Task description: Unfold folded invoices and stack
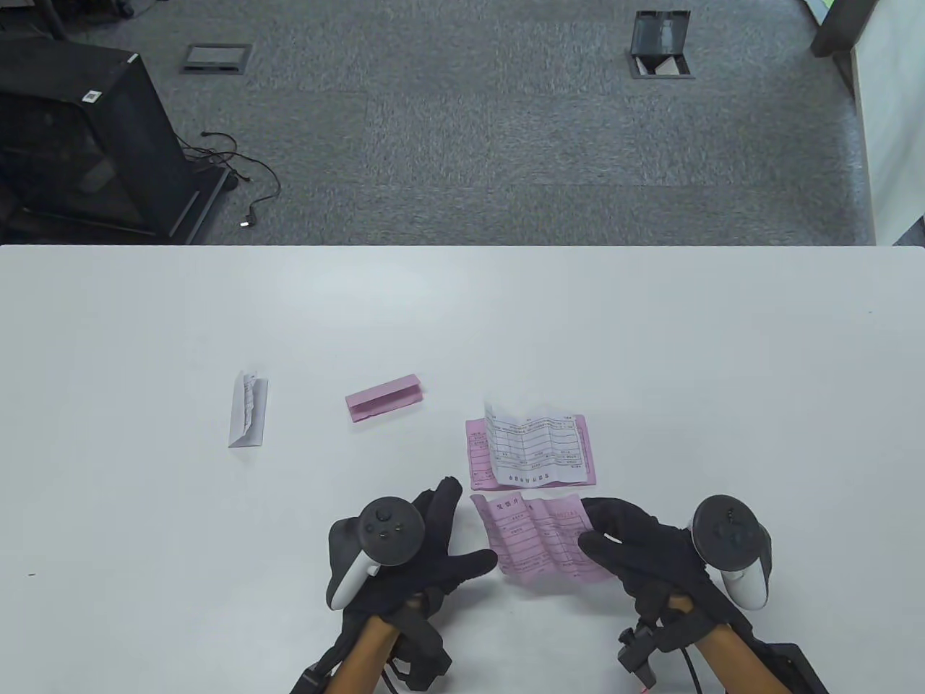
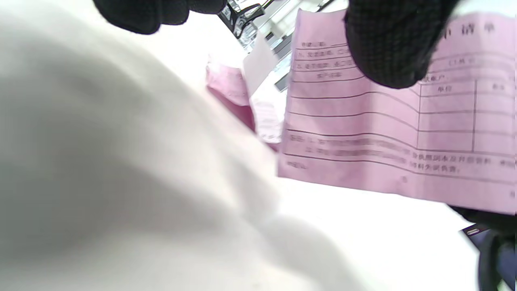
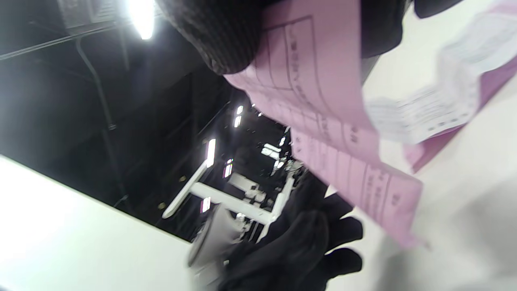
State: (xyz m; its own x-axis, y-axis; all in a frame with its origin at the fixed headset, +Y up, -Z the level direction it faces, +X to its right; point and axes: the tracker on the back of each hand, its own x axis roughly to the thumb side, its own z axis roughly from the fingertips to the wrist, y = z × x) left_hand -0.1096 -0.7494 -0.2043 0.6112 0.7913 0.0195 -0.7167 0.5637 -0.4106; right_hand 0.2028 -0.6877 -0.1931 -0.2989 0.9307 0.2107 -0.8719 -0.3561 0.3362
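My right hand (image 1: 591, 526) pinches the right edge of an unfolded, creased pink invoice (image 1: 536, 538) and holds it just above the table, near the front edge. The right wrist view shows the sheet (image 3: 323, 121) hanging from my fingers (image 3: 226, 36). My left hand (image 1: 468, 522) is open with fingers spread, just left of the sheet and not holding it. Behind the sheet lies a stack: a flat pink invoice (image 1: 587, 452) with a white invoice (image 1: 533, 448) on top. A folded pink invoice (image 1: 383, 398) and a folded white invoice (image 1: 248, 409) lie further left.
The white table (image 1: 650, 332) stretches wide behind and to both sides. Beyond its far edge is grey carpet with a black cabinet (image 1: 79, 137) at the left.
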